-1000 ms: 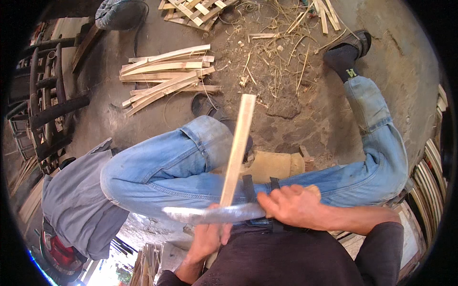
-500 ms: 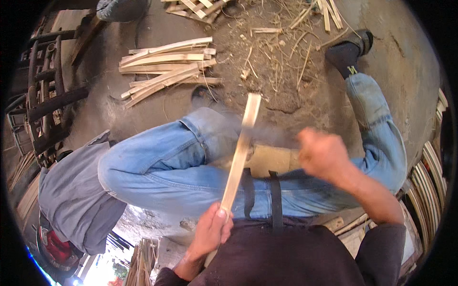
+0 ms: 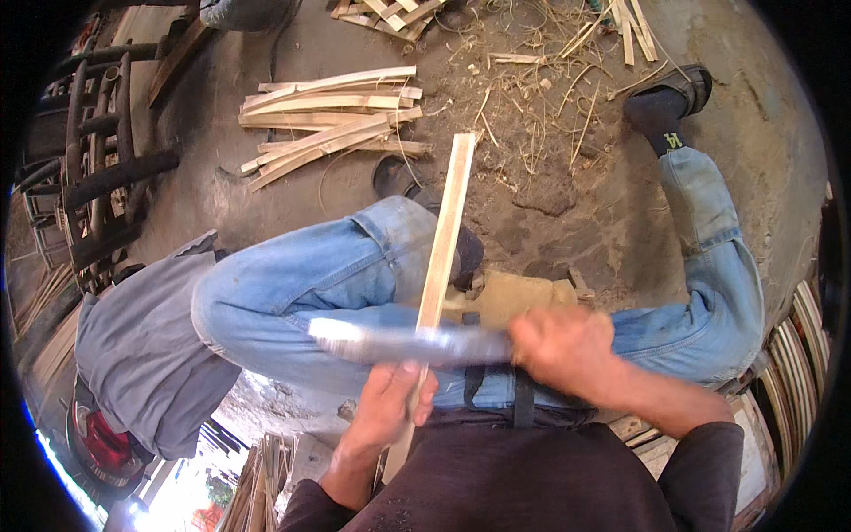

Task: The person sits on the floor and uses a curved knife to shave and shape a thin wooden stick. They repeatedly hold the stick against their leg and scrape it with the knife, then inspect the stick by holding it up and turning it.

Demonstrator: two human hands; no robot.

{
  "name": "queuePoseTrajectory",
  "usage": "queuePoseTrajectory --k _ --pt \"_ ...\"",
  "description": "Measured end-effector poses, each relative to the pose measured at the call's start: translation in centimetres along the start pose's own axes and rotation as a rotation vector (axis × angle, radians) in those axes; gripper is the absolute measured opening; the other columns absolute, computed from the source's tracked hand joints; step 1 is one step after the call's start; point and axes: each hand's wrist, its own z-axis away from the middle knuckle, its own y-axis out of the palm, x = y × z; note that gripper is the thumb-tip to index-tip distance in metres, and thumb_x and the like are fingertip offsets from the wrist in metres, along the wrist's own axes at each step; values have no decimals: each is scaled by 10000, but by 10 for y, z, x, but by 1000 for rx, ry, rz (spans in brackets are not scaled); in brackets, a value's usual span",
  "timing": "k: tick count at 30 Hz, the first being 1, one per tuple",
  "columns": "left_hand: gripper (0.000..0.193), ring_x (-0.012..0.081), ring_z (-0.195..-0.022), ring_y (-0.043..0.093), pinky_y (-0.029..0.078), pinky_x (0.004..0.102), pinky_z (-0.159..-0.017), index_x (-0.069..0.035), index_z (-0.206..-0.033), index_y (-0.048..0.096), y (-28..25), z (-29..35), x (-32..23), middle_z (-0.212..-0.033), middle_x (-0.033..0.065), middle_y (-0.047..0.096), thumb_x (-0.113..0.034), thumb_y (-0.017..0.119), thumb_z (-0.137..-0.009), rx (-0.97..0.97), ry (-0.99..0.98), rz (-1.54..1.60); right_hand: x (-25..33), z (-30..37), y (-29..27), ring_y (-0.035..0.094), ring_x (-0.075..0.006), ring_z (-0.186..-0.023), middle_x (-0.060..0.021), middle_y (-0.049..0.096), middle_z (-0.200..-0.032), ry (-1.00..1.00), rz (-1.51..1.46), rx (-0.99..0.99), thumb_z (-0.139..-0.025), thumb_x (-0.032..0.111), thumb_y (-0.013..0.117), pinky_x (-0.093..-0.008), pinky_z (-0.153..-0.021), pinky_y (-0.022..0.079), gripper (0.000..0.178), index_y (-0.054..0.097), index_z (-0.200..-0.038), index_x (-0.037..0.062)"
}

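My left hand [image 3: 395, 401] grips the lower part of a pale bamboo strip [image 3: 445, 230], which slants up and away from me over my lap. The handle of a broad-bladed knife is wrapped in my right hand [image 3: 566, 348], mostly hidden by the fingers. Blurred by motion, the shiny knife blade [image 3: 390, 341] points left and crosses the strip just above my left thumb. A tan pad [image 3: 519, 297] lies at my lap beyond the knife, with a dark strap near it.
Several split strips [image 3: 332, 111] lie piled on the ground ahead to the left. Thin shavings [image 3: 567, 89] litter the dirt beyond my feet. A dark pole frame [image 3: 93, 160] stands at the left, near a grey cloth [image 3: 146, 346]. Bundled slats [image 3: 802, 355] lean at the right.
The knife and my right hand have come back toward me, from the strip's middle to just above my left hand. My left hand still holds the strip.
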Motion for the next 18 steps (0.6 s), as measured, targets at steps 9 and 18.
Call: queuePoseTrajectory --k 9,18 --pt "293 88 -466 421 358 240 -427 -19 -1047 518 -17 22 5 -633 19 479 -282 389 -1045 112 -14 -111 -65 -29 -12 648 -380 -671 -168 615 -721 315 -209 -113 -814 123 616 -475 -557 519 161 505 -894 39" --pt "297 143 -602 574 474 280 -588 -5 -1101 524 -17 19 17 -713 59 569 -270 402 -1046 209 -59 -279 -48 -76 4 670 -214 -695 -118 674 -851 554 -1172 -335 -856 138 699 -325 -630 536 259 574 -1026 -12"
